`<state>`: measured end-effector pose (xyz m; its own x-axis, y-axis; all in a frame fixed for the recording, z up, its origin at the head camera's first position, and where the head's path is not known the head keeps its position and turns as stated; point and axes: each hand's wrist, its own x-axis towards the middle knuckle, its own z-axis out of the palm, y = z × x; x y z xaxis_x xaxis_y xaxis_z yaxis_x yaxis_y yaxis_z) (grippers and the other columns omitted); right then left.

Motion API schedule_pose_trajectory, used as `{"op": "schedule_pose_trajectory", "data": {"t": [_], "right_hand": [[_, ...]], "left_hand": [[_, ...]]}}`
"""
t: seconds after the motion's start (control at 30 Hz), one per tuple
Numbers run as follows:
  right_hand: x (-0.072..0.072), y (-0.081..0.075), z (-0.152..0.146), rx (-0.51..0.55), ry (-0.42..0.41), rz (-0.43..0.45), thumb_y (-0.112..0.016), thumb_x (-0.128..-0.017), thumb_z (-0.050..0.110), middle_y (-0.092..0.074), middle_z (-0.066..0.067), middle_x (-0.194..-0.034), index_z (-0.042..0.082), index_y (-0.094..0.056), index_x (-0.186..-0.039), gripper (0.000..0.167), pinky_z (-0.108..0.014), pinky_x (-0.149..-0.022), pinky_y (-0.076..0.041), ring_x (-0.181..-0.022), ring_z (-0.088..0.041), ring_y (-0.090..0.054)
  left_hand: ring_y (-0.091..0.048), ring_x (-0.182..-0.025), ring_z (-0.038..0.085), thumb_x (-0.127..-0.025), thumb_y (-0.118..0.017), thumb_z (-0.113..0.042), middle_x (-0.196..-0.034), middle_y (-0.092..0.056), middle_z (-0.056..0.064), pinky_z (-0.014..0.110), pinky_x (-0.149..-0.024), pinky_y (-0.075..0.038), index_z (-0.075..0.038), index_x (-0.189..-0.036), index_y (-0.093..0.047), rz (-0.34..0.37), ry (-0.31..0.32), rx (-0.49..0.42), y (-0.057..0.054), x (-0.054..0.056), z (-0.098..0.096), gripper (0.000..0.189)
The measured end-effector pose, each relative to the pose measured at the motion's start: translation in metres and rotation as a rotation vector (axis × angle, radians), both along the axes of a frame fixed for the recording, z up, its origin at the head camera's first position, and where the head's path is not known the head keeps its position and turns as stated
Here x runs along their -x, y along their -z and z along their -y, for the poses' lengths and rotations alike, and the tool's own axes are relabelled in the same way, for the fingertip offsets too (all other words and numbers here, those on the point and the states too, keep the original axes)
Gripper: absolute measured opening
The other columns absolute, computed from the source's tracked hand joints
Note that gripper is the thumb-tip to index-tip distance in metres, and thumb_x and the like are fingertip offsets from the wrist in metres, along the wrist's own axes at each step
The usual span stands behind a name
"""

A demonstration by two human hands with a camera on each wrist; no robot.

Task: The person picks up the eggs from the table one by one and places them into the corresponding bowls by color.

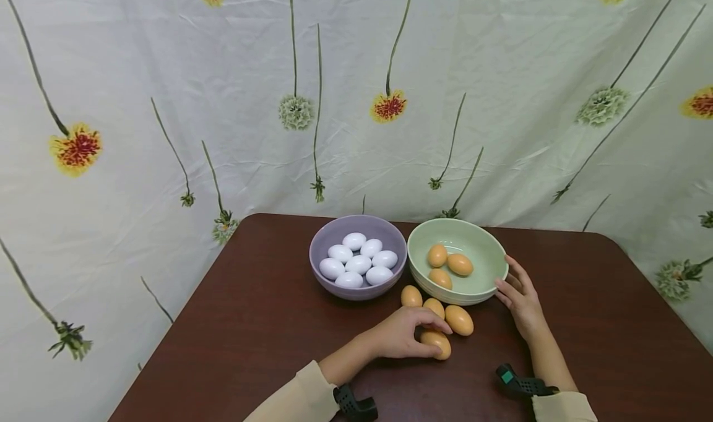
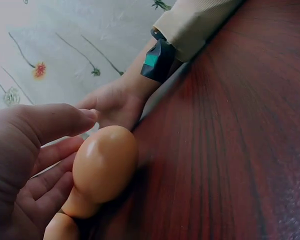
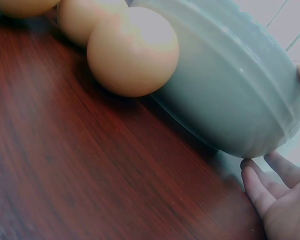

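Note:
My left hand (image 1: pixel 403 334) reaches in from the lower left, thumb and fingers spread around a brown egg (image 1: pixel 436 344) on the table. In the left wrist view a gap shows between the thumb (image 2: pixel 65 120) and the egg (image 2: pixel 107 162); the fingers lie along its left side. My right hand (image 1: pixel 522 301) rests fingertips against the right side of the pale green bowl (image 1: pixel 492 249), some at the rim, others low on its outer wall (image 3: pixel 230 100). Inside that bowl lie three brown eggs (image 1: pixel 460 264). Three more brown eggs (image 1: pixel 459 320) lie before it, just beyond my left hand.
A purple bowl (image 1: pixel 317 249) holding several white eggs (image 1: pixel 358 265) stands left of the green one, the two rims close together. Both sit near the far edge of the dark brown table (image 1: pixel 239 323). Behind hangs a floral cloth (image 1: pixel 356 156).

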<state>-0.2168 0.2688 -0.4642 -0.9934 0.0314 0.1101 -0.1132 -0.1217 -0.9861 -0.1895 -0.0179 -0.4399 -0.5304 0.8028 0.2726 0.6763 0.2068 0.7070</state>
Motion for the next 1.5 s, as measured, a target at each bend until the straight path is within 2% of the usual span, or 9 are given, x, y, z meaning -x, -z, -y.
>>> {"op": "schedule_pose_trajectory", "data": {"t": [0.2,0.4,0.73,1.5], "right_hand": [[0.000,-0.001,0.001,0.004,0.005,0.012,-0.053,-0.100,0.007,-0.027,-0.017,-0.141,0.018,-0.029,-0.153,0.060,-0.016,-0.084,-0.048,-0.105,0.001,-0.055],[-0.001,-0.002,0.001,0.009,0.002,0.010,-0.054,-0.099,0.007,-0.027,-0.016,-0.142,0.017,-0.028,-0.154,0.061,-0.016,-0.084,-0.047,-0.106,0.000,-0.054],[0.000,-0.003,0.002,-0.002,0.009,0.021,-0.054,-0.099,0.009,-0.025,-0.019,-0.144,0.016,-0.028,-0.153,0.060,-0.016,-0.084,-0.047,-0.107,0.000,-0.054],[0.000,-0.002,0.002,0.009,0.007,0.003,-0.053,-0.099,0.006,-0.027,-0.015,-0.141,0.016,-0.029,-0.152,0.059,-0.016,-0.084,-0.048,-0.106,0.000,-0.054]], "left_hand": [[-0.053,-0.103,-0.006,-0.084,-0.078,-0.017,-0.109,-0.068,-0.004,0.014,-0.093,-0.040,-0.009,-0.113,-0.070,-0.006,-0.001,0.050,0.007,-0.002,0.001,0.031],[-0.055,-0.104,-0.005,-0.083,-0.079,-0.022,-0.109,-0.066,-0.010,0.014,-0.094,-0.040,-0.014,-0.112,-0.071,-0.003,-0.010,0.075,0.012,-0.004,0.002,0.031],[-0.052,-0.105,-0.007,-0.080,-0.082,-0.027,-0.115,-0.065,-0.010,0.014,-0.092,-0.040,-0.018,-0.116,-0.068,-0.007,-0.028,0.111,0.022,-0.004,0.011,0.039],[-0.053,-0.102,-0.006,-0.078,-0.084,-0.025,-0.113,-0.065,-0.014,0.016,-0.091,-0.042,-0.017,-0.116,-0.069,0.087,-0.038,0.065,0.025,-0.003,0.015,0.042]]}}
